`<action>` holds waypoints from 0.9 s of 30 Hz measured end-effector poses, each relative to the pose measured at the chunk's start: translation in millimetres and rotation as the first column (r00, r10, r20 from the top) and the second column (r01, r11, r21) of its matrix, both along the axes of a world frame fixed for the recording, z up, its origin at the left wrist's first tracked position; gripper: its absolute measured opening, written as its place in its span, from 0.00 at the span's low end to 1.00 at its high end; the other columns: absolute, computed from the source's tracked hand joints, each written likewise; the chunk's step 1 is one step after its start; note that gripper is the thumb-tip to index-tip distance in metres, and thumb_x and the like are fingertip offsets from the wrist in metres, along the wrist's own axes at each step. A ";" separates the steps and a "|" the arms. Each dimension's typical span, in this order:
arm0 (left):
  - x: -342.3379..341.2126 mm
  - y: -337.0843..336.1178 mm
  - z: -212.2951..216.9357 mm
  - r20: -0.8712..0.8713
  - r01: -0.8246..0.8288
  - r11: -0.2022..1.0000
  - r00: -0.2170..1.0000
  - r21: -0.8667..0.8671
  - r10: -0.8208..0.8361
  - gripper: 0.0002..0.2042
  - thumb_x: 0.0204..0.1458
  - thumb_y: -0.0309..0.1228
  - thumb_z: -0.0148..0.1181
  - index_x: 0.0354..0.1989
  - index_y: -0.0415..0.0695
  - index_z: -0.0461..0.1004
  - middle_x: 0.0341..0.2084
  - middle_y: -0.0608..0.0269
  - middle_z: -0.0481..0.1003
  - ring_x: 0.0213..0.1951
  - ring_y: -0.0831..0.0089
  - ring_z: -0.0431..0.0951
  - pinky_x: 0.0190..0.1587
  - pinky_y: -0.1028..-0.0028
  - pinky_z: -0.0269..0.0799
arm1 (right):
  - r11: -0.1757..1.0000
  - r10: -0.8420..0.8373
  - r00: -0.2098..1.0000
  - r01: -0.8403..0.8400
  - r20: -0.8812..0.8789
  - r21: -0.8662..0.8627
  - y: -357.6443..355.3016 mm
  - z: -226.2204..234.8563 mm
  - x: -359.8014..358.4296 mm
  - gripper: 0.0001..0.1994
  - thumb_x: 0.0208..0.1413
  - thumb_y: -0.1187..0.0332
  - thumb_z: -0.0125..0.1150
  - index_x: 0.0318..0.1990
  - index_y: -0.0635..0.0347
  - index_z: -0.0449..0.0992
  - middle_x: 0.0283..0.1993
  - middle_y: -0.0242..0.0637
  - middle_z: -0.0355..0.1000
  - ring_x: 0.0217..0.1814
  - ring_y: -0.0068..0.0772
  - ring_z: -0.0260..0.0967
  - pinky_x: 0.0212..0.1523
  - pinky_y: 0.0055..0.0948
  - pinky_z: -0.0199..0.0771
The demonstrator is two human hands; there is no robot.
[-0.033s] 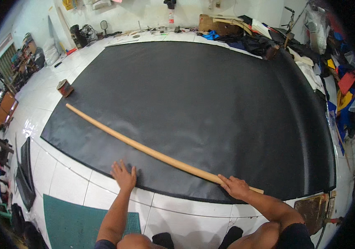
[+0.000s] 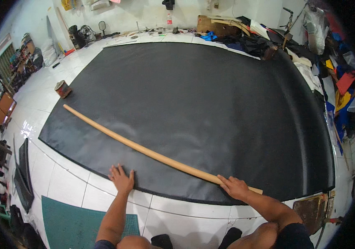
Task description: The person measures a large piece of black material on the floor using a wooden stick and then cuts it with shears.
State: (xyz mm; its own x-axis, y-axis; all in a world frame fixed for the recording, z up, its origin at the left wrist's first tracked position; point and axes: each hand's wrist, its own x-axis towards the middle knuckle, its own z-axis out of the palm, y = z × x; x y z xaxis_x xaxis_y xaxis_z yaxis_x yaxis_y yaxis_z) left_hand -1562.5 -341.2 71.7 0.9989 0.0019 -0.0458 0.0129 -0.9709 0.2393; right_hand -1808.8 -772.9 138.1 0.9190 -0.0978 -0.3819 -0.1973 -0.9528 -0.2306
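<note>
A large sheet of black, leather-like material [image 2: 177,95] is spread over the white floor. Across its near part, slanting from far left to near right, lies a long, pale wooden strip [image 2: 144,152]. My right hand [image 2: 235,188] is closed over the strip close to its near right end. Left of it, my left hand [image 2: 121,179] rests on the sheet's front edge, fingers spread and holding nothing. A rusty block or tin [image 2: 62,89] sits on the sheet's left edge, just beyond the strip's far end.
A green cutting mat [image 2: 73,224] lies at the near left, and a folded black piece [image 2: 23,178] farther left. By the sheet's near right corner is a worn brown box-like object [image 2: 308,211]. Cloth and scraps [image 2: 343,83] pile up along the right; a cardboard box [image 2: 209,25] stands at the back.
My left hand has slid very slightly toward the sheet's front edge. My right hand and the wooden strip stay in place; the whole view has shifted a little.
</note>
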 end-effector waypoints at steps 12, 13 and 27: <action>4.2 13.7 -26.2 -0.017 0.041 0.995 0.999 0.087 -0.039 0.40 0.60 0.54 0.47 0.71 0.36 0.47 0.70 0.34 0.42 0.71 0.39 0.40 0.70 0.43 0.30 | 0.947 -0.320 0.929 0.317 0.184 0.044 -55.0 -31.6 110.9 0.26 0.67 0.53 0.44 0.71 0.37 0.53 0.44 0.52 0.74 0.45 0.58 0.73 0.48 0.53 0.72; 3.9 14.1 -26.6 -0.017 0.039 0.995 0.999 0.086 -0.038 0.40 0.60 0.54 0.47 0.71 0.36 0.47 0.70 0.34 0.42 0.71 0.39 0.40 0.70 0.43 0.30 | 0.925 -0.380 0.909 0.374 0.171 0.067 -62.7 -32.5 108.1 0.26 0.67 0.53 0.43 0.71 0.37 0.53 0.46 0.54 0.74 0.47 0.59 0.73 0.49 0.53 0.71; -21.5 42.4 -24.8 0.120 0.077 0.985 0.991 -0.152 -0.058 0.35 0.57 0.45 0.56 0.67 0.35 0.56 0.69 0.36 0.46 0.71 0.40 0.41 0.71 0.48 0.34 | 0.576 -0.799 0.550 0.816 0.242 0.047 -157.0 -30.1 -127.4 0.25 0.69 0.53 0.38 0.71 0.44 0.52 0.50 0.60 0.73 0.51 0.65 0.71 0.52 0.52 0.70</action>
